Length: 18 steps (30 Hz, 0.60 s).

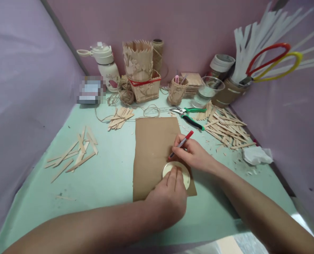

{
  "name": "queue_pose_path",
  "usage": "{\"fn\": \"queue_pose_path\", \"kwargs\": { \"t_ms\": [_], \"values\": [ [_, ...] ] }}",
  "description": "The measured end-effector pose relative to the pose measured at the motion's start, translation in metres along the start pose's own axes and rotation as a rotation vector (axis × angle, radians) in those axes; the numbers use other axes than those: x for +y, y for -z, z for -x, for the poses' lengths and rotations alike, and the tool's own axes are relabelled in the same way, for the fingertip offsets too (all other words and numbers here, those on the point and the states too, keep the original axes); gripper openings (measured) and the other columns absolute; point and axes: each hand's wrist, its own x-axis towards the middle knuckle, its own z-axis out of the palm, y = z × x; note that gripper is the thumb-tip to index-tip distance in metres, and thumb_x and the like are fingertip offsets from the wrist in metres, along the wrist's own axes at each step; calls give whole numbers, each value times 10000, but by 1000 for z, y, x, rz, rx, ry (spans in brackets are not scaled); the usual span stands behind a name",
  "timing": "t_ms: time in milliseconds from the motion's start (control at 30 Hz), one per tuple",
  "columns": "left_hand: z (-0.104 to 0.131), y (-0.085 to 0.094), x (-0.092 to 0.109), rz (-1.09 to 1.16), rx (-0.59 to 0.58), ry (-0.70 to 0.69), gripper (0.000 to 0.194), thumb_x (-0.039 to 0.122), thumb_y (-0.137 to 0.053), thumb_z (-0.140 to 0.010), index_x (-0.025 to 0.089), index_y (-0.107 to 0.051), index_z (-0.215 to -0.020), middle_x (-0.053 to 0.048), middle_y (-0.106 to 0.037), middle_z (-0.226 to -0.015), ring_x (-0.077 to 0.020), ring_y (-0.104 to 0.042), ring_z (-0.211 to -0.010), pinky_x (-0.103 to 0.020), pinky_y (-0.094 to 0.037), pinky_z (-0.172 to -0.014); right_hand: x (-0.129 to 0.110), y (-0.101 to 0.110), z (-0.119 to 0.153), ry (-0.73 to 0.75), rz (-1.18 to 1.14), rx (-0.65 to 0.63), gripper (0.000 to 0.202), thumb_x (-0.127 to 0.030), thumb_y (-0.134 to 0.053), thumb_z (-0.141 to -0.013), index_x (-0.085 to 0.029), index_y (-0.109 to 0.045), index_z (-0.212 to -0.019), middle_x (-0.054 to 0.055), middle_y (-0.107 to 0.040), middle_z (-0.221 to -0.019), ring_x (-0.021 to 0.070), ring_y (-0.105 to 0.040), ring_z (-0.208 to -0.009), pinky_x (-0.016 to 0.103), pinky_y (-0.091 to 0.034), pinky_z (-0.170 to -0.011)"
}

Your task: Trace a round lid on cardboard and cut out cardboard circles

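Note:
My right hand (190, 151) is closed around a red-capped marker pen (183, 141). The pen slants, its lower tip just above a brown sheet of cardboard (153, 148) and close to the far edge of a round pale disc (184, 173). That disc lies flat on the sheet's near right part. My left hand (170, 195) presses it down with fingertips bunched together; the thumb is hidden beneath the hand, and the fingers cover part of the disc. Whether the pen's tip touches the cardboard I cannot tell.
Green-handled pruning shears (190, 116) lie behind the sheet. Piled wooden sticks (225, 127) sit to the right, loose sticks (79, 151) to the left. Along the back stand a white bottle (108, 68), stick-made baskets (145, 88), a clear cup (207, 92) and a pot holding scissors (231, 91).

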Motion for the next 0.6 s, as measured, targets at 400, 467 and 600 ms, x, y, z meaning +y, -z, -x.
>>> {"fn": "queue_pose_path", "kwargs": {
  "t_ms": [400, 467, 600],
  "values": [
    [2, -1, 0, 61, 39, 42, 330, 211, -522, -860, -28, -676, -1027, -234, -709, -1077, -344, -673, -1029, -429, -524, -856, 14, -3, -7, -19, -44, -50, 137, -229, -525, -888, -225, -471, -762, -18, -604, -681, 154, -634, -650, 269, -478, -596],
    [2, -2, 0, 66, 47, 42, 322, 212, -521, -864, -25, -675, -1018, -237, -707, -1079, -348, -672, -1027, -440, -520, -852, 14, -2, -6, -22, -30, -59, 133, -234, -523, -889, -227, -470, -768, -8, -607, -698, 167, -641, -675, 279, -480, -606],
    [2, -2, 0, 72, 56, 32, 314, 222, -522, -866, -15, -678, -1000, -239, -707, -1077, -352, -667, -1032, -445, -520, -854, 13, -2, -5, -15, 41, -67, 135, -240, -522, -885, -229, -466, -763, 2, -608, -708, 176, -628, -674, 285, -466, -595]
  ]
}}
